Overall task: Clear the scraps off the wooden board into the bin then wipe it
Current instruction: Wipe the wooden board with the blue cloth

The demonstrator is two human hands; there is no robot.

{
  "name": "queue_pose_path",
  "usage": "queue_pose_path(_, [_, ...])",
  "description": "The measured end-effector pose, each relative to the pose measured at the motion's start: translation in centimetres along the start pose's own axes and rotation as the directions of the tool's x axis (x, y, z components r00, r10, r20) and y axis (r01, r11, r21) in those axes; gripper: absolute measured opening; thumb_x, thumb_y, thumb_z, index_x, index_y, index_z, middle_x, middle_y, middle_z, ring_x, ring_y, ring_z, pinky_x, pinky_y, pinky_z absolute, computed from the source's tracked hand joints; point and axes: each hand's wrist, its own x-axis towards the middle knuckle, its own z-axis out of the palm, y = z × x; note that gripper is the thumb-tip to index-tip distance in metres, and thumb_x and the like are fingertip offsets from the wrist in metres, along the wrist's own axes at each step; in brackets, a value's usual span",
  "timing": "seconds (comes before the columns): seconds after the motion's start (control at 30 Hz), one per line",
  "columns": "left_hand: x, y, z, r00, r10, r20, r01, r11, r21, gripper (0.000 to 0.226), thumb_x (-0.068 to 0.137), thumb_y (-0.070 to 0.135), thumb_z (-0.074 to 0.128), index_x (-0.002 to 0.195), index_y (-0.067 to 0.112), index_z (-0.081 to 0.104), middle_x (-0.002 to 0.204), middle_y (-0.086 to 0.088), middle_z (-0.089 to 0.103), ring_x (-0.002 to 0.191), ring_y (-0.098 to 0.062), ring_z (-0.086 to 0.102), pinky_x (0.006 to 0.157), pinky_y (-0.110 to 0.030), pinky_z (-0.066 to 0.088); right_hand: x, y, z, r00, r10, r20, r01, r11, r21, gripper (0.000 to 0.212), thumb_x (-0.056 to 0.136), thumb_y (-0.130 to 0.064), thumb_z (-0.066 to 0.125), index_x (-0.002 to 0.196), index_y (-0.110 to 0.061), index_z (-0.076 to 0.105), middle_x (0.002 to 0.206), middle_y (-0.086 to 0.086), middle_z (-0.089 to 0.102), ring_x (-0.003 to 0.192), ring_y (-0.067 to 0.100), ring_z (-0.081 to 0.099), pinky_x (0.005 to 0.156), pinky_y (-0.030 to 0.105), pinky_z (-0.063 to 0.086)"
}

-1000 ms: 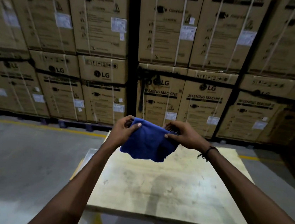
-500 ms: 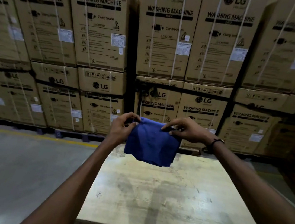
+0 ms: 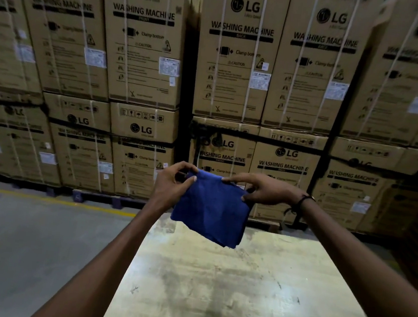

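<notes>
Wooden board (image 3: 252, 293) below "LG WASHING MACHINE" cartons (image 3: 148, 39).

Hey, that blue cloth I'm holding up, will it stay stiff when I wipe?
Probably floppy: the blue cloth sags and creases between the left hand and right hand. Likely light, since a fingertip grip holds it above the wooden board.

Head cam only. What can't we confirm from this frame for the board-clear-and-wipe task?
- Bin: not in the head view at all.
- Wooden board: near and right edges cut off by the frame; far edge partly hidden behind the blue cloth.
- Scraps: none visible, but dim light and stains make small ones hard to rule out.
- Left hand and right hand: fingers behind the cloth hidden.
</notes>
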Motion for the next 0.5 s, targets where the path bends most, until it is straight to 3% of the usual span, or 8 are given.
queue_pose_path(0.13, [1.1,-1.2,-0.1,0.999,0.032,-0.010,-0.033,0.998,-0.050,0.018,0.093,0.008,0.075,0.108,0.018,0.075,0.103,0.014,0.071,0.094,0.002,0.067,0.070,-0.017,0.058,1.5,-0.3,0.0,0.997,0.068,-0.028,-0.066,0.995,0.080,0.073,0.097,-0.008,0.065,0.152,-0.051,0.043,0.152,-0.013,0.040,0.118,0.024,0.065,0.094,0.042,0.061])
queue_pose_path(0.3, [3.1,-3.2,-1.6,1.000,0.025,-0.005,-0.026,0.996,-0.081,0.015,0.095,0.012,0.075,0.107,0.019,0.075,0.103,0.014,0.073,0.096,-0.002,0.069,0.073,-0.027,0.062,3.8,-0.8,-0.8,0.995,0.081,-0.052,-0.075,0.991,0.111,0.074,0.095,-0.004,0.065,0.143,-0.059,0.050,0.150,-0.012,0.046,0.116,0.017,0.066,0.089,0.042,0.064])
queue_pose_path(0.4, [4.3,-4.7,-2.8,0.999,0.026,0.025,-0.024,0.997,-0.077,0.013,0.097,0.020,0.073,0.108,0.025,0.074,0.100,0.018,0.071,0.092,-0.006,0.068,0.073,-0.038,0.062,5.2,-1.4,-1.3,0.990,0.113,-0.080,-0.108,0.992,0.068,0.070,0.098,-0.011,0.063,0.151,-0.051,0.042,0.137,-0.013,0.053,0.112,0.012,0.066,0.085,0.035,0.062])
queue_pose_path(0.5, [5.4,-5.9,-3.6,0.998,0.009,0.060,-0.005,0.997,-0.074,0.018,0.099,0.023,0.071,0.116,0.029,0.069,0.103,0.021,0.068,0.095,0.001,0.065,0.077,-0.036,0.062,6.8,-2.2,-1.5,0.985,0.127,-0.114,-0.128,0.992,-0.003,0.054,0.101,-0.017,0.061,0.148,-0.041,0.048,0.132,-0.012,0.057,0.115,0.010,0.062,0.082,0.028,0.056])
